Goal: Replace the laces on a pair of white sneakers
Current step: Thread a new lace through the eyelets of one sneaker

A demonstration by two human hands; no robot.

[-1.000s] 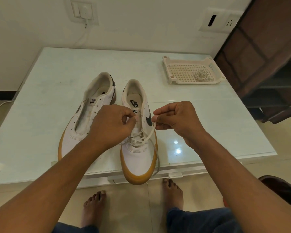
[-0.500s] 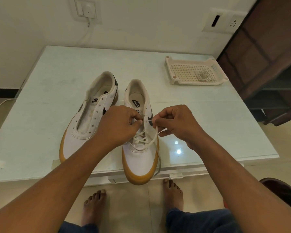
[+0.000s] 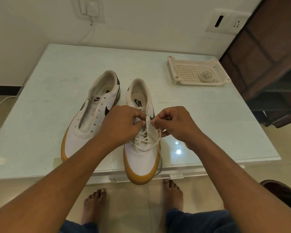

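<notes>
Change is slight: left grip (image 3: 123, 125) and right grip (image 3: 173, 125) sit where they were half a second ago, over the half-laced shoe (image 3: 141, 165), though the lace (image 3: 155, 143) under the right grip now sags looser. Right grip pinches that lace between thumb and forefinger; left grip, just beside it, pinches the lace at the eyelets, fingers curled. Left of the left grip lies the unlaced shoe (image 3: 84, 132). Well beyond the right grip, on the tabletop (image 3: 57, 81), a tray (image 3: 176, 76) holds one thing: a coiled lace (image 3: 207, 76).
</notes>
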